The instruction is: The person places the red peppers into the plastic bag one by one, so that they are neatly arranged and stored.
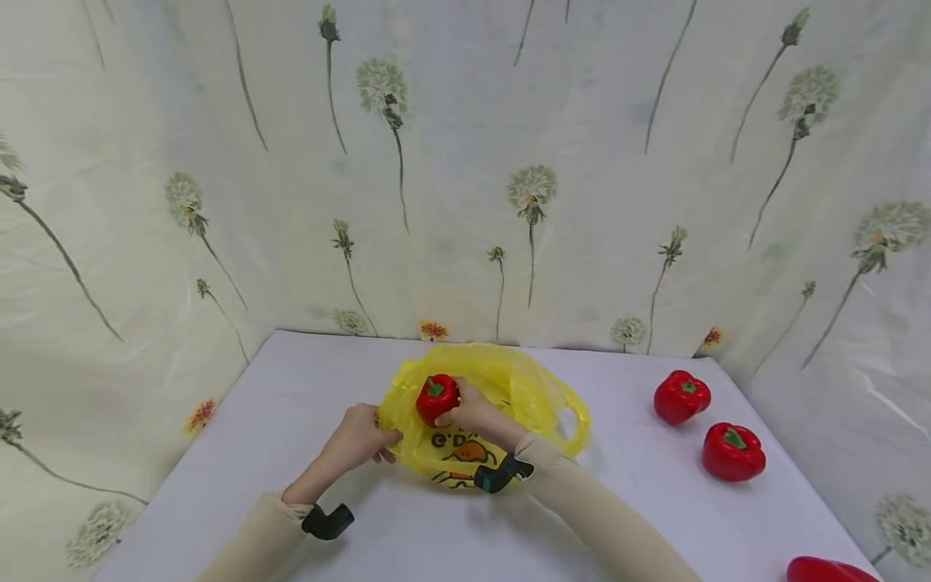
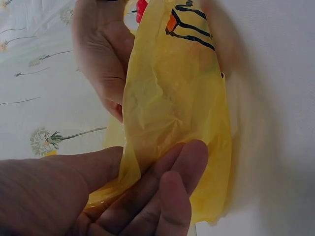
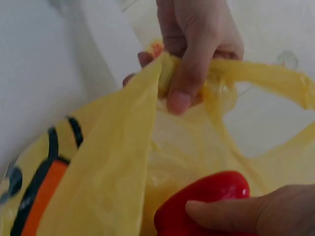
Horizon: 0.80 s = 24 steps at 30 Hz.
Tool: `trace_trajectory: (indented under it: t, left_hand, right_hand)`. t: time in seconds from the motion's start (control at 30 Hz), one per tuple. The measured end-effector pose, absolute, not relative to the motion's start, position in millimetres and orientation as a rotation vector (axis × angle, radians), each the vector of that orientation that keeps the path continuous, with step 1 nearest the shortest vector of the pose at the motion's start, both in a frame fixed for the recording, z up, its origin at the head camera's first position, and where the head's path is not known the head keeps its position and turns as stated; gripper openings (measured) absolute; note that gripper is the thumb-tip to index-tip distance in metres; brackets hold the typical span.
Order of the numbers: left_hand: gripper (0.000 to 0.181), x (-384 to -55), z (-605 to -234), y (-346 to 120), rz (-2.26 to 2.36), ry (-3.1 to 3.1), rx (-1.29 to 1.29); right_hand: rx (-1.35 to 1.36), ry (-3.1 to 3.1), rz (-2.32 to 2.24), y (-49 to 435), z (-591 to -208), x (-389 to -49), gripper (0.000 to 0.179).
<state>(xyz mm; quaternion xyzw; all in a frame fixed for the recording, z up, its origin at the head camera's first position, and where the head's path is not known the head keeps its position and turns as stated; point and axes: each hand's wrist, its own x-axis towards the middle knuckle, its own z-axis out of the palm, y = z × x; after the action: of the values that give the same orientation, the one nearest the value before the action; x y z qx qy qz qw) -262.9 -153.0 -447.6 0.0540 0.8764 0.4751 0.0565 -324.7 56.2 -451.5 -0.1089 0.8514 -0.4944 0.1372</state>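
A yellow plastic bag [image 1: 525, 388] with dark and orange printing lies on the white table, its mouth spread. My left hand [image 1: 361, 437] pinches the bag's edge at its left side; in the left wrist view the thumb and fingers [image 2: 189, 164] have the thin film between them. With my right hand [image 1: 476, 410] I grip a red bell pepper [image 1: 436, 399], green stem showing, at the bag's opening. The right wrist view shows the thumb laid along this pepper [image 3: 211, 189], just inside the bag's rim; its lower part is cut off by the frame.
Two more red bell peppers, one farther back [image 1: 681, 397] and one nearer [image 1: 733, 452], sit on the table [image 1: 625, 517] at the right. Another red item [image 1: 829, 569] is partly cut off at the lower right corner. A dandelion-patterned curtain [image 1: 451, 162] hangs behind the table.
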Motion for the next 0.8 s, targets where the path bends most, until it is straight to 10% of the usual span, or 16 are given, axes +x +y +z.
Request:
trace_trajectory:
  t: [0.8]
  left_hand:
    - [0.018,-264.6,-452.9,-153.2,1.409,2.660,0.150]
  right_hand:
    - [-0.428,2.546,-1.414,62.1,-482.8,-334.9,0.088]
